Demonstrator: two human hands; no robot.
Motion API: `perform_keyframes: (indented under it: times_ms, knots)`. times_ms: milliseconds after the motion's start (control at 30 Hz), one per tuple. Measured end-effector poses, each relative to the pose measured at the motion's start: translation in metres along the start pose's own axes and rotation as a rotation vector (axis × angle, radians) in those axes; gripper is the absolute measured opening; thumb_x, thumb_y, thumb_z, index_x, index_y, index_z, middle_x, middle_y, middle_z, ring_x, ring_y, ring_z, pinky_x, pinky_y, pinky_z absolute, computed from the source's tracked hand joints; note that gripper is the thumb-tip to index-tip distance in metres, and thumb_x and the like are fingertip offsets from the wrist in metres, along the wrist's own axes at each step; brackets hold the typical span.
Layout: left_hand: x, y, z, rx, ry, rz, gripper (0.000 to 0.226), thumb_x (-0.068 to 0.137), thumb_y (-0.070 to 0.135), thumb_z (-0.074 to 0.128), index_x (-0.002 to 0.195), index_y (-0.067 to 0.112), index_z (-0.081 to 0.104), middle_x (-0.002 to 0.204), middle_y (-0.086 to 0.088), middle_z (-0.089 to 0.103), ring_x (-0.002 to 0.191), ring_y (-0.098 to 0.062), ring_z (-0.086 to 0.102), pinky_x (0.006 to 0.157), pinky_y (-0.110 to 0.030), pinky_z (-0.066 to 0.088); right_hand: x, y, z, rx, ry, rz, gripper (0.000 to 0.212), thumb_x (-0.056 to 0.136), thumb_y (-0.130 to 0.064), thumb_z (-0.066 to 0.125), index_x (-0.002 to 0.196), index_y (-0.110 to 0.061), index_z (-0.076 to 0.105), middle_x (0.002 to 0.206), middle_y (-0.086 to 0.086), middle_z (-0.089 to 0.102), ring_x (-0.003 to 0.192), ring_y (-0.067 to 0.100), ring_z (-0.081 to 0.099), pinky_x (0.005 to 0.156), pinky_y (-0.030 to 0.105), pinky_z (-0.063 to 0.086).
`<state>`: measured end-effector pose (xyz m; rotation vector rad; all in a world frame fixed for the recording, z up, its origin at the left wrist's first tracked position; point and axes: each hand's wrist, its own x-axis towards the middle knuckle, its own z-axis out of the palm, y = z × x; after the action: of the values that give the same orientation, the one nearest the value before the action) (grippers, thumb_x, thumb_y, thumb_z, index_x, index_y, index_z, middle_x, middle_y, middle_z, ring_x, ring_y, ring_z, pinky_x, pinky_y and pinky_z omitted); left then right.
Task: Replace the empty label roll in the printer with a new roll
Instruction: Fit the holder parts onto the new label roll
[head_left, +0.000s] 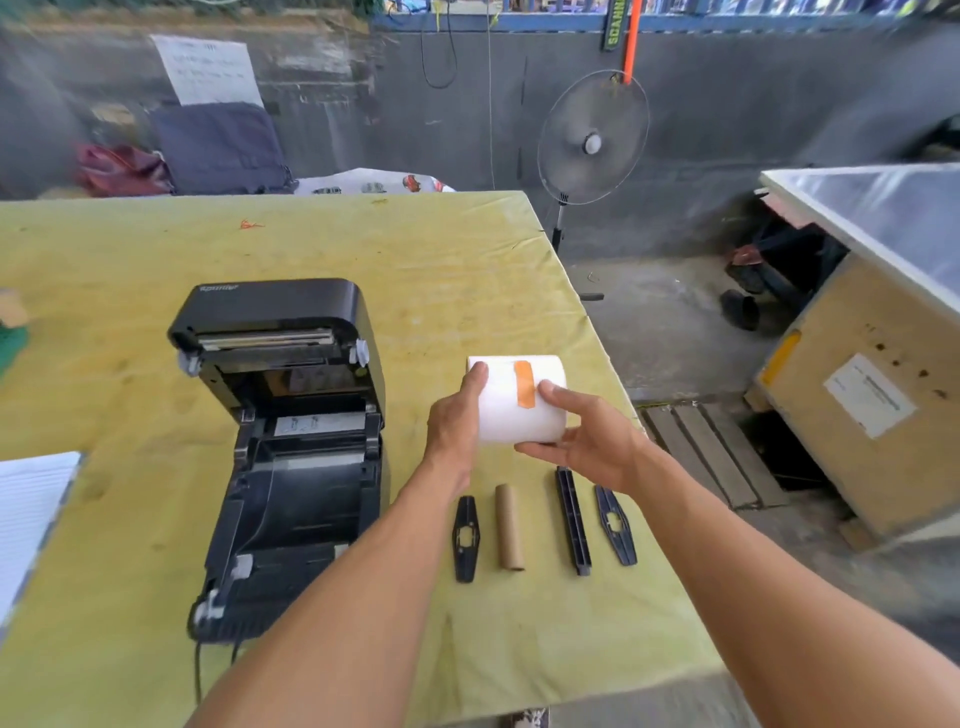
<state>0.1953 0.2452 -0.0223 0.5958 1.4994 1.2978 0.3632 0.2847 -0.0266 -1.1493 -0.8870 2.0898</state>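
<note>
A new white label roll (511, 410), sealed with a strip of orange tape, is held above the yellow table (441, 270) to the right of the printer. My left hand (457, 421) grips its left side and my right hand (587, 441) cups its right side from below. The black label printer (291, 441) stands with its lid open and its roll bay bare. In front of the roll lie the empty brown cardboard core (508, 527), a black spindle bar (572, 519), and two black end guides (466, 538) (616, 525).
A white sheet stack (26, 514) lies at the table's left edge. The table's right edge drops to a concrete floor with a standing fan (592, 140) and a wooden crate (862, 395) beyond. A printer cable hangs at the front.
</note>
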Motion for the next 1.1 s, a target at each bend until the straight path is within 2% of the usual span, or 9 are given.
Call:
perform_keyframes:
  times_ms: [100,200,267,333,467,733,900,1000,1100]
  knots:
    - [-0.02,-0.005,-0.012,-0.001,0.073,0.03,0.043,0.086,0.057,0.057,0.069,0.019,0.065,0.053,0.01,0.063,0.046,-0.006,0.059,0.045,-0.021,0.039,-0.02,0.013,0.016,-0.059,0.001,0.032,0.053,0.072,-0.045,0.085,0.113,-0.013,0.075,0.12,0.018,0.067,0.1,0.033,0.073,0.083,0.042,0.06]
    - [-0.034,-0.011,-0.021,-0.097,0.146,-0.04,0.04,0.082,0.058,0.057,0.074,0.02,0.063,0.068,-0.001,0.066,0.06,-0.019,0.063,0.056,-0.027,0.045,-0.039,0.01,0.037,-0.58,0.146,0.007,0.066,0.07,-0.066,0.076,0.107,-0.011,0.069,0.101,0.01,0.068,0.078,0.028,0.069,0.076,0.038,0.058]
    - [-0.04,-0.013,-0.027,-0.109,0.169,-0.077,0.039,0.082,0.057,0.058,0.076,0.018,0.061,0.073,-0.005,0.065,0.063,-0.022,0.063,0.059,-0.03,0.047,-0.047,0.008,0.048,-1.011,0.313,-0.174,0.064,0.071,-0.065,0.076,0.111,-0.017,0.064,0.103,0.001,0.058,0.082,0.018,0.059,0.074,0.032,0.048]
    - [-0.043,-0.012,-0.034,-0.07,0.186,-0.084,0.039,0.081,0.056,0.058,0.074,0.018,0.057,0.072,-0.004,0.061,0.062,-0.021,0.061,0.057,-0.028,0.047,-0.055,0.009,0.059,-1.24,0.441,-0.417,0.065,0.073,-0.057,0.079,0.126,-0.026,0.058,0.113,-0.004,0.051,0.092,0.016,0.054,0.076,0.032,0.042]
    - [-0.046,-0.007,-0.042,-0.046,0.186,-0.093,0.041,0.077,0.056,0.057,0.076,0.016,0.06,0.072,-0.004,0.061,0.058,-0.022,0.06,0.05,-0.025,0.046,-0.066,0.019,0.078,-1.458,0.303,-0.641,0.041,0.08,-0.038,0.079,0.117,-0.027,0.069,0.124,0.003,0.057,0.107,0.025,0.056,0.082,0.032,0.043]
    - [-0.047,0.007,-0.048,-0.082,0.164,-0.095,0.043,0.075,0.054,0.057,0.083,0.013,0.063,0.08,-0.007,0.066,0.07,-0.029,0.065,0.062,-0.033,0.051,-0.069,0.015,0.099,-1.626,0.308,-0.854,0.02,0.094,-0.025,0.067,0.11,-0.02,0.079,0.124,0.006,0.065,0.109,0.032,0.052,0.09,0.04,0.044]
    - [-0.043,0.007,-0.045,-0.084,0.161,-0.097,0.042,0.075,0.053,0.058,0.083,0.012,0.063,0.091,-0.013,0.069,0.083,-0.034,0.069,0.071,-0.041,0.058,-0.064,0.012,0.1,-1.739,0.289,-0.96,0.017,0.094,-0.015,0.064,0.096,-0.012,0.081,0.113,0.007,0.07,0.101,0.034,0.056,0.081,0.042,0.046]
    - [-0.04,0.006,-0.041,-0.076,0.167,-0.098,0.046,0.075,0.055,0.057,0.083,0.01,0.064,0.088,-0.012,0.069,0.082,-0.033,0.069,0.067,-0.037,0.053,-0.061,0.014,0.097,-1.84,0.318,-1.038,0.019,0.093,-0.014,0.062,0.089,-0.008,0.08,0.106,0.005,0.072,0.098,0.034,0.058,0.075,0.041,0.046]
    - [-0.036,0.005,-0.038,-0.089,0.148,-0.106,0.051,0.074,0.055,0.056,0.088,0.007,0.066,0.088,-0.012,0.067,0.082,-0.033,0.068,0.068,-0.038,0.051,-0.055,0.014,0.097,-1.922,0.356,-1.006,0.025,0.095,-0.017,0.052,0.091,-0.008,0.075,0.104,0.001,0.071,0.101,0.028,0.055,0.081,0.04,0.044]
